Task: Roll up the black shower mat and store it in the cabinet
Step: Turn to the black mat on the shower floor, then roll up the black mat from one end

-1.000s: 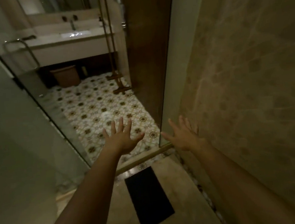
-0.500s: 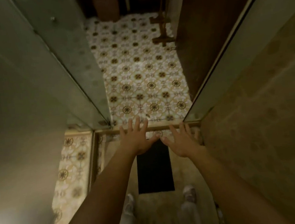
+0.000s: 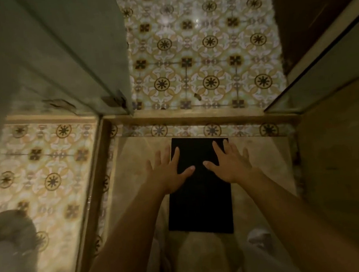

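The black shower mat [image 3: 200, 203] lies flat on the beige shower floor, its far edge close to the raised threshold. My left hand [image 3: 170, 171] is over the mat's far left part, fingers spread, holding nothing. My right hand [image 3: 230, 164] mirrors it over the far right part, fingers also apart. Whether the palms touch the mat I cannot tell. No cabinet is in view.
A glass panel [image 3: 59, 59] stands on the left and another glass panel [image 3: 325, 75] on the right, with a brown wall beyond. The threshold [image 3: 194, 117] separates the shower from patterned floor tiles [image 3: 205, 46]. My feet [image 3: 259, 237] are at the mat's near end.
The view has tilted down from the bathroom to the shower floor. Both hands have come down from in front of the threshold to the mat's far end.
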